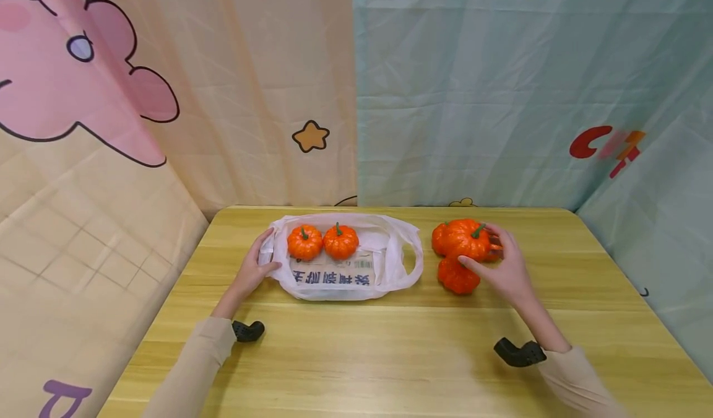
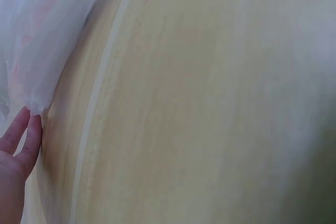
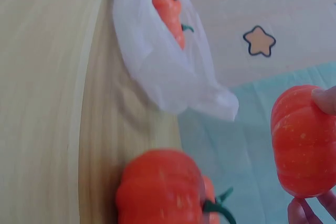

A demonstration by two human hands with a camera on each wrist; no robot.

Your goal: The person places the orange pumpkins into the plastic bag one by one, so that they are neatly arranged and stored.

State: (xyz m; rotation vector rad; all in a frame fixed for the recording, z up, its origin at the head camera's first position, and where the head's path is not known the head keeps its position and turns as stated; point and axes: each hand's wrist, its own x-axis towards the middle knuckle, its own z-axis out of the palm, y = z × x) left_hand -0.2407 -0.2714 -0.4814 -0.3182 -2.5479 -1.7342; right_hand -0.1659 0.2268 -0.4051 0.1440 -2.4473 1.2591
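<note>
A white plastic bag (image 1: pixel 390 269) lies with its mouth spread wide, and two small orange toy pumpkins (image 1: pixel 341 243) with green stems sit side by side in it. My left hand (image 1: pixel 253 272) grips the bag's left end; in the left wrist view its fingertips meet the thin plastic (image 2: pixel 47 51). To the bag's right, my right hand (image 1: pixel 509 270) holds an orange pumpkin (image 3: pixel 302 142) between thumb and fingers, raised over other pumpkins. One pumpkin (image 1: pixel 458 277) sits just below it, nearer me. Another (image 1: pixel 438 238) shows partly behind the held one.
Printed paper (image 1: pixel 334 274) with dark characters shows inside the bag. A loop handle (image 1: pixel 414 260) of the bag sticks out toward the loose pumpkins. The wooden table (image 1: pixel 379 356) ends at the back against a printed curtain (image 1: pixel 473 96), which also hangs at both sides.
</note>
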